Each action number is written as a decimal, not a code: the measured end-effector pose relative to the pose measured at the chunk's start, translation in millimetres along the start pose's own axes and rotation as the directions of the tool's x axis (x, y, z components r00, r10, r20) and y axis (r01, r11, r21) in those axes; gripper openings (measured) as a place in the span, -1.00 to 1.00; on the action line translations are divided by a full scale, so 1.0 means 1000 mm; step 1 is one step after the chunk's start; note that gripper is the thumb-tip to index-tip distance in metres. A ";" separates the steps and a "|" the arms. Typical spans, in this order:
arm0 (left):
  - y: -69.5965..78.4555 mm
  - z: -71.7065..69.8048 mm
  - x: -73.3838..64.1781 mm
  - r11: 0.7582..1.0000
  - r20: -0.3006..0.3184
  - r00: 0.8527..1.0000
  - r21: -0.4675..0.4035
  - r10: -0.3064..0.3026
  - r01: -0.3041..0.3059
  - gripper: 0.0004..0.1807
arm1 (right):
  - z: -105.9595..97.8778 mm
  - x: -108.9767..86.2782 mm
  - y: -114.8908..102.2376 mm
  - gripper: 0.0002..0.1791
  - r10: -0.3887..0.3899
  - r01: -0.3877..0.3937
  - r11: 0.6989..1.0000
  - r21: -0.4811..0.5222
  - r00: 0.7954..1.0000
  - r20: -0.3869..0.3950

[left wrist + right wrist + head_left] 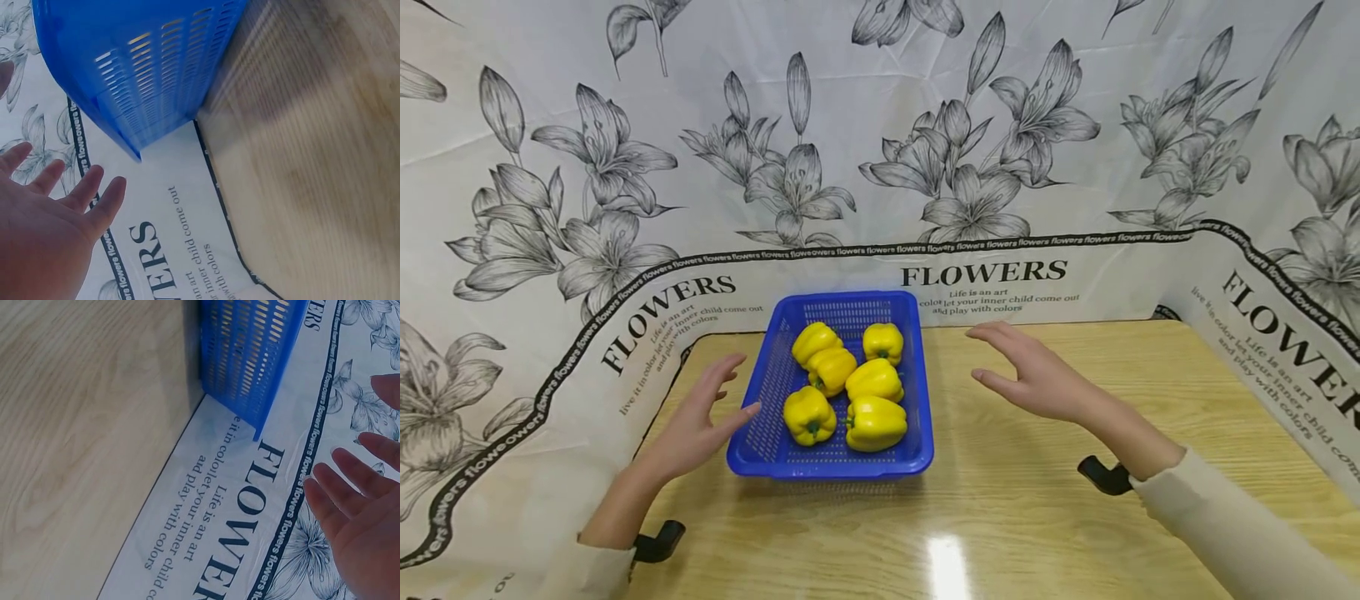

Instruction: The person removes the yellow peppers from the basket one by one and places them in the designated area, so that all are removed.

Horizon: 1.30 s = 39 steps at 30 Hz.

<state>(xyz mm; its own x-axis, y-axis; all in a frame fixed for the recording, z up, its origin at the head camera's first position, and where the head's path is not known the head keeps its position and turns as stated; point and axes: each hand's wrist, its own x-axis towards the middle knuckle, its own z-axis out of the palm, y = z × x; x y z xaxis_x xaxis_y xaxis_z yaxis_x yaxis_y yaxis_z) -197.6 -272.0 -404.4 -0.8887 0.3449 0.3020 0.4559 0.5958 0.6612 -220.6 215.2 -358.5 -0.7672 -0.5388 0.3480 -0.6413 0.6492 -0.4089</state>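
A blue plastic basket (831, 468) stands on the table with several yellow bell peppers (877, 423) lying loose inside. On its left side is my left hand (698, 425), fingers spread and relaxed; the thumb tip overlaps the rim in the head view. The left wrist view shows that hand (50, 234) with a gap between its fingertips and the slotted basket wall (156, 69). To the right, my right hand (1037, 375) hovers over the table with fingers extended toward the basket, apart from it. Its palm (369, 544) holds nothing.
A light wood-grain table (1037, 525) lies under the basket. White cloth printed with flowers and lettering (985, 271) rises behind the table and along both sides, close to the basket's far edge. Black straps (658, 542) sit at both wrists.
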 end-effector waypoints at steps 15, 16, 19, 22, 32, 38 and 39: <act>-0.002 0.019 -0.018 0.999 0.003 0.999 0.006 -0.049 0.049 -0.15 | 0.034 0.021 -0.033 -0.32 -0.025 0.015 0.994 0.110 0.995 0.092; -0.003 0.020 -0.018 0.999 0.003 0.999 0.006 -0.052 0.052 -0.14 | 0.036 0.023 -0.035 -0.31 -0.025 0.014 0.994 0.111 0.995 0.101; -0.003 0.024 -0.021 0.998 0.011 0.998 0.011 -0.057 0.057 -0.12 | 0.041 0.026 -0.040 -0.29 -0.021 0.008 0.995 0.104 0.992 0.127; -0.002 0.028 -0.022 0.998 0.022 0.998 0.015 -0.063 0.063 -0.11 | 0.046 0.029 -0.044 -0.27 -0.023 0.010 0.996 0.089 0.988 0.153; -0.002 0.037 -0.026 0.989 0.057 0.988 0.060 -0.142 0.138 -0.01 | 0.063 0.041 -0.053 -0.12 -0.072 0.070 0.997 0.014 0.974 0.217; 0.000 0.041 -0.026 0.987 0.065 0.986 0.064 -0.152 0.148 0.09 | 0.073 0.047 -0.056 -0.06 -0.090 0.102 0.994 -0.031 0.961 0.262; 0.000 0.042 -0.026 0.987 0.066 0.986 0.061 -0.152 0.148 0.11 | 0.074 0.047 -0.057 -0.05 -0.089 0.101 0.994 -0.032 0.960 0.267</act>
<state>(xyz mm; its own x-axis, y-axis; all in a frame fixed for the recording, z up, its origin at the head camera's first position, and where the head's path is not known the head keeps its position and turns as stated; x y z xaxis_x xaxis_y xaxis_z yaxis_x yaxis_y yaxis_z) -172.2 -250.7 -440.5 -0.9426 0.2976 0.1518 0.3213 0.6832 0.6557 -221.0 113.1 -381.3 -0.6808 -0.7180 0.1450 -0.7151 0.6085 -0.3441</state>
